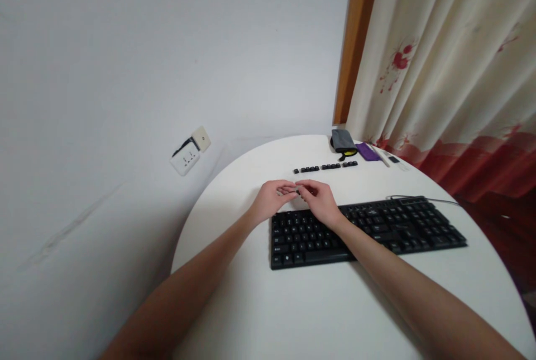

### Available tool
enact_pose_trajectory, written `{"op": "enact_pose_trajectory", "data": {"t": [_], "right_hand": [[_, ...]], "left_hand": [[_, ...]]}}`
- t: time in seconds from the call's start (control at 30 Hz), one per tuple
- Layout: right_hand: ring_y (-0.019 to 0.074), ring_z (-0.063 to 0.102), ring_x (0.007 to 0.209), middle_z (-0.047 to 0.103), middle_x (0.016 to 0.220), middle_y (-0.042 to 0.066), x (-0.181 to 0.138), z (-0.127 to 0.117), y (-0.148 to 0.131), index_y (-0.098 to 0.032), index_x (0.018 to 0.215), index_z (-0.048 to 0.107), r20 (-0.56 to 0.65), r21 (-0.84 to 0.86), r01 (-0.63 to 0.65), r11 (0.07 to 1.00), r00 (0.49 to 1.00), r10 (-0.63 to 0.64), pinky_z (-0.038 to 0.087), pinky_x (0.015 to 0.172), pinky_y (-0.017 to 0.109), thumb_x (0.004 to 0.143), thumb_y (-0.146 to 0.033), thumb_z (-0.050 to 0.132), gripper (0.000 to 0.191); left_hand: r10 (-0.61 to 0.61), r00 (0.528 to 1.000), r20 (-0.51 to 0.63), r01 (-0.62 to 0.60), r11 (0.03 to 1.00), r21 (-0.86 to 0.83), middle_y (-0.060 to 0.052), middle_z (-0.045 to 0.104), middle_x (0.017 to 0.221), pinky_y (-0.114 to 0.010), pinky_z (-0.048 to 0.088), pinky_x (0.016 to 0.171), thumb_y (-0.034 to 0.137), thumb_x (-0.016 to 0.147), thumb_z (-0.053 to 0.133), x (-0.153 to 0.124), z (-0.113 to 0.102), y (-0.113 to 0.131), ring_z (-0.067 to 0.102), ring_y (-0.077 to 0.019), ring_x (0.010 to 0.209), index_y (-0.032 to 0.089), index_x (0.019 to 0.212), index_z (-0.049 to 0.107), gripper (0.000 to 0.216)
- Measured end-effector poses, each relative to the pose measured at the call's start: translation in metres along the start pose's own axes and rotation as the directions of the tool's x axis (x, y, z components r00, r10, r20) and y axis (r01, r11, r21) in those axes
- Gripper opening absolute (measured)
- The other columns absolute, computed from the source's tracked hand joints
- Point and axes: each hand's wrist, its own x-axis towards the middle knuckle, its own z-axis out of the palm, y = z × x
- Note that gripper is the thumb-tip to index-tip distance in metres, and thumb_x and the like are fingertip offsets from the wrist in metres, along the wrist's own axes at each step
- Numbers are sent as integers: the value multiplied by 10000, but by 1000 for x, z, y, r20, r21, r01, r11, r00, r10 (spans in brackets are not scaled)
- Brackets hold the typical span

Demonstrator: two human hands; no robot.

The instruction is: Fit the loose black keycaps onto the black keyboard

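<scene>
A black keyboard (pixel 393 226) lies on the white round table (pixel 247 293), its near left corner towards me. Over its upper left edge, my left hand (pixel 273 200) and my right hand (pixel 318 199) meet fingertip to fingertip, both closed in a pinch. Between the fingertips shows a small dark spot, too small and covered to name. My right forearm crosses above the middle of the keyboard. Beyond the hands, loose black keycaps (pixel 330 166) stand in a row of small groups, with a single keycap (pixel 296 171) at the left end.
At the back right lie a grey pouch (pixel 343 140), a purple cloth (pixel 367 152), a pale stick-like item (pixel 381 156) and a small black-and-white item (pixel 393 159). The keyboard cable (pixel 439 200) runs off rightward. A wall with a socket (pixel 185 158) borders the left; a curtain (pixel 452 70) hangs right.
</scene>
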Motion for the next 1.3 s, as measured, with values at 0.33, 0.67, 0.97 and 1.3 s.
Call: {"op": "enact_pose_trajectory", "data": {"t": [0.33, 0.67, 0.97, 1.3], "right_hand": [[144, 559, 606, 675, 707, 44, 5, -2, 5, -137, 857, 732, -188, 107, -128, 986, 971, 146, 459, 558, 256, 798, -380, 577, 294], [147, 563, 624, 674, 712, 46, 4, -2, 3, -138, 849, 734, -186, 152, -136, 979, 969, 163, 464, 556, 259, 788, -392, 595, 296], [144, 554, 600, 666, 670, 31, 4, -2, 3, -136, 848, 741, -182, 141, -133, 981, 971, 157, 449, 553, 263, 782, -407, 601, 312], [136, 547, 590, 663, 673, 29, 3, -2, 1, -141, 832, 740, -178, 154, -139, 978, 970, 166, 441, 549, 258, 770, -380, 611, 279]], "left_hand": [[-136, 962, 236, 159, 984, -82, -72, 757, 757, -293, 496, 679, 349, 703, 774, -12, 3, -5, 676, -207, 719, 160, 775, 790, 203], [-143, 970, 195, 143, 990, 11, -37, 733, 680, -272, 457, 615, 300, 642, 816, -13, 9, 1, 635, -180, 645, 168, 738, 785, 166], [-133, 970, 206, 124, 991, 53, -9, 695, 643, -246, 454, 607, 215, 620, 829, -13, 8, 8, 598, -137, 604, 146, 717, 751, 143], [-112, 971, 210, 114, 994, 2, -14, 695, 647, -243, 441, 600, 238, 614, 833, -12, 10, 1, 591, -133, 599, 144, 693, 739, 155]]}}
